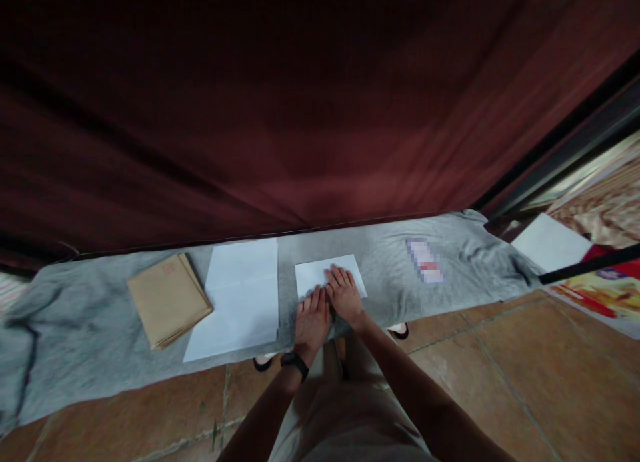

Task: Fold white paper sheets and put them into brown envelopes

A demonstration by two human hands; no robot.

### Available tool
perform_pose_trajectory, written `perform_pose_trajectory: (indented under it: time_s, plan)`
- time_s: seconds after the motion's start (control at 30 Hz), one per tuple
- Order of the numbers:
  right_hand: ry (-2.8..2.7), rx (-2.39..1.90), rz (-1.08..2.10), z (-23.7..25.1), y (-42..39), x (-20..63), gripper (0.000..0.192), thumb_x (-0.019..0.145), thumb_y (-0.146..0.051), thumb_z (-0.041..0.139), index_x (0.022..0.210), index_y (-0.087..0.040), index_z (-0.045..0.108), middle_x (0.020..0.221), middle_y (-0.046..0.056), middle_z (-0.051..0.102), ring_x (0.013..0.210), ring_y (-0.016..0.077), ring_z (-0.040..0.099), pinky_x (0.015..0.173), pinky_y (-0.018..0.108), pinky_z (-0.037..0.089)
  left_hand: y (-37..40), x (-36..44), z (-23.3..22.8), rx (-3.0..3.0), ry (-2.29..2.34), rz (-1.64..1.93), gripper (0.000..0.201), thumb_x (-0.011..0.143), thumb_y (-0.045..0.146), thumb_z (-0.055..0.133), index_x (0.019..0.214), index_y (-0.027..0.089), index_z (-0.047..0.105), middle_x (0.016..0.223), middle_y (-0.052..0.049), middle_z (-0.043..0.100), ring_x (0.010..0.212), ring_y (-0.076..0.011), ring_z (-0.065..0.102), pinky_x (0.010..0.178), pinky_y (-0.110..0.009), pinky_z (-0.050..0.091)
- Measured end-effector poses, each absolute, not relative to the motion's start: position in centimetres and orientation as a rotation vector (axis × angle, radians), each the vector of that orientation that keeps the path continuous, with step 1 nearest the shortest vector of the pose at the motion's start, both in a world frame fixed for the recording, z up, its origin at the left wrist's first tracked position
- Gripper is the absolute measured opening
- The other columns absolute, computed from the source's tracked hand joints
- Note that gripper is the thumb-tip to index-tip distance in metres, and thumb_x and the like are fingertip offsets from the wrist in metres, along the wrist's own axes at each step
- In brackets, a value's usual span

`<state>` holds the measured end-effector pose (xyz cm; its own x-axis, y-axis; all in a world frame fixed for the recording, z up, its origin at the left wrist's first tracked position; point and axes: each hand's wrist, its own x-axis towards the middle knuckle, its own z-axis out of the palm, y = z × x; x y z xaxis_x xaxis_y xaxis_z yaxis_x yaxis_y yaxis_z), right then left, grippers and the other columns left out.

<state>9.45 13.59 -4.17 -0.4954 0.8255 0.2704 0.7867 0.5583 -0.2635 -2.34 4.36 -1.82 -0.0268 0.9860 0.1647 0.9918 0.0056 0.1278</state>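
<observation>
A small white sheet of paper (311, 273), which looks folded, lies on the grey cloth in front of me. My left hand (313, 319) rests flat on its near left part, fingers stretched out. Beside it, my right hand (344, 293) presses flat on the middle of the paper, fingers pointing away from me. The two hands touch or nearly touch. To the left lies a stack of larger white paper (243, 295). A pile of brown envelopes (167, 299) overlaps that stack's left edge.
The grey cloth (385, 249) covers a long narrow surface. At its right lies a blurred pinkish-white item (425, 261). A dark red curtain (320, 149) hangs behind. On the far right are a dark metal bar (590, 265) and a white sheet (553, 242). Brown tiles (480, 369) form the floor.
</observation>
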Motion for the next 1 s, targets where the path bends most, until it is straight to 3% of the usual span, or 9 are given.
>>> perform_pose_trajectory:
  time_s: [0.2,0.4,0.8,1.0]
  plan:
    - [-2.406,-1.374,0.128,-4.4,13.2,11.8,0.052,0.105,-0.037,0.046,0.155,-0.022,0.045,0.163,0.011,0.038,0.150,0.0285,0.037,0.122,0.049,0.027,4.9,-2.2,-2.0,-2.130,-2.260,-0.328,0.048,0.103,0.023,0.033,0.144,0.014,0.056,0.153,-0.011,0.053,0.133,-0.0308,0.054,0.104,-0.048,0.048]
    - [-2.429,-1.386,0.148,-4.5,13.3,12.6,0.050,0.105,-0.031,0.044,0.154,-0.022,0.046,0.163,0.011,0.040,0.150,0.0275,0.036,0.123,0.047,0.025,9.2,-1.0,-2.2,-2.127,-2.252,-0.411,0.053,0.105,0.033,0.034,0.155,0.019,0.043,0.166,-0.009,0.036,0.156,-0.0298,0.024,0.124,-0.053,0.027]
    - [-2.375,-1.438,0.223,-3.6,14.5,13.2,0.051,0.106,-0.027,0.041,0.154,-0.013,0.044,0.161,0.016,0.041,0.149,0.0289,0.038,0.124,0.053,0.024,8.8,-4.0,-2.8,-2.011,-2.341,-0.336,0.057,0.104,0.037,0.033,0.157,0.016,0.039,0.164,-0.014,0.037,0.155,-0.0298,0.028,0.124,-0.057,0.026]
    - [-2.450,-1.259,0.275,-3.1,16.2,9.1,0.049,0.104,-0.020,0.037,0.150,-0.011,0.050,0.158,0.015,0.047,0.148,0.0272,0.039,0.124,0.049,0.026,10.1,-3.4,-2.8,-2.093,-2.322,-0.322,0.056,0.103,0.025,0.032,0.157,0.013,0.037,0.164,-0.014,0.037,0.155,-0.0267,0.027,0.127,-0.054,0.023]
